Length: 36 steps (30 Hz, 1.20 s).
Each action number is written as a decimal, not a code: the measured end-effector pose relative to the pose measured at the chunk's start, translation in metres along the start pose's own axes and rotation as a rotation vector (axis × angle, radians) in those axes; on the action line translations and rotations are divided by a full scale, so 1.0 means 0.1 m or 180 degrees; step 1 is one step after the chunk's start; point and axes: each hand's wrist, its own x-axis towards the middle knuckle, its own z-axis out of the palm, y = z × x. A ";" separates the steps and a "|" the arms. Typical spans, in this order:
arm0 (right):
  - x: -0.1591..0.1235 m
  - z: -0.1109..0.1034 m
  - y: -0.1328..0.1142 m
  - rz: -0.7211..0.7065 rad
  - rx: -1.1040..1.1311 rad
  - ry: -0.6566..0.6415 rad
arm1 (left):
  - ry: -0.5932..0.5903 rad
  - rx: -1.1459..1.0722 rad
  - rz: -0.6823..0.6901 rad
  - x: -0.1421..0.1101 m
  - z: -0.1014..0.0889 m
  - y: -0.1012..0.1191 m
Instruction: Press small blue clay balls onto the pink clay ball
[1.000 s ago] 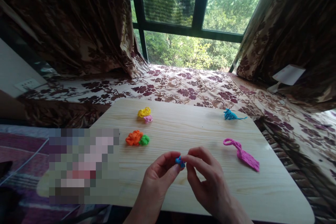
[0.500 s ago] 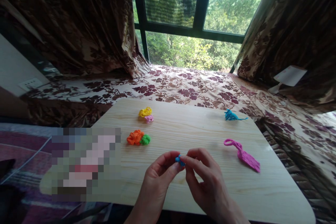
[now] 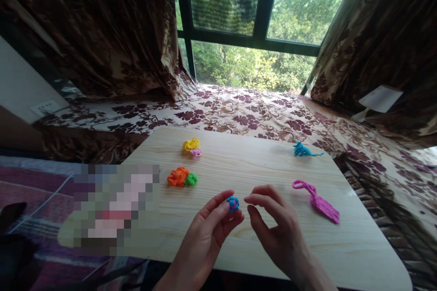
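Observation:
A small blue lump of modelling clay with pink spots (image 3: 233,203) is pinched between the thumb and fingers of my left hand (image 3: 211,225), above the near part of the table. Just to the right of it is my right hand (image 3: 278,220), its thumb and forefinger apart and curved, not touching the lump. On the table to the right lies a flat magenta clay piece with a twisted loop (image 3: 322,204). A heap of blue clay strands (image 3: 302,149) with a thin tail sits farther back.
The pale wooden table (image 3: 235,163) holds orange clay (image 3: 177,176) against green clay (image 3: 191,179) at left, with yellow clay (image 3: 190,144) and light pink clay (image 3: 195,153) behind. A blurred-out patch (image 3: 119,209) covers the left side. A white lamp (image 3: 380,98) stands beyond, at right.
My right hand has let go of the blue lump and moved slightly right, its fingers parting. The lump stays in my left hand and now shows pink spots.

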 end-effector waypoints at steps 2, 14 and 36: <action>0.00 0.00 -0.01 -0.0002 0.0036 -0.0042 | -0.0031 -0.0062 -0.0042 0.01 -0.01 0.00; -0.01 0.04 0.03 0.0166 0.0223 -0.0140 | -0.0040 0.0065 -0.0045 -0.02 0.04 -0.02; -0.04 0.01 0.04 0.0205 0.0383 -0.0075 | -0.0230 -0.0468 -0.0364 0.04 -0.06 -0.14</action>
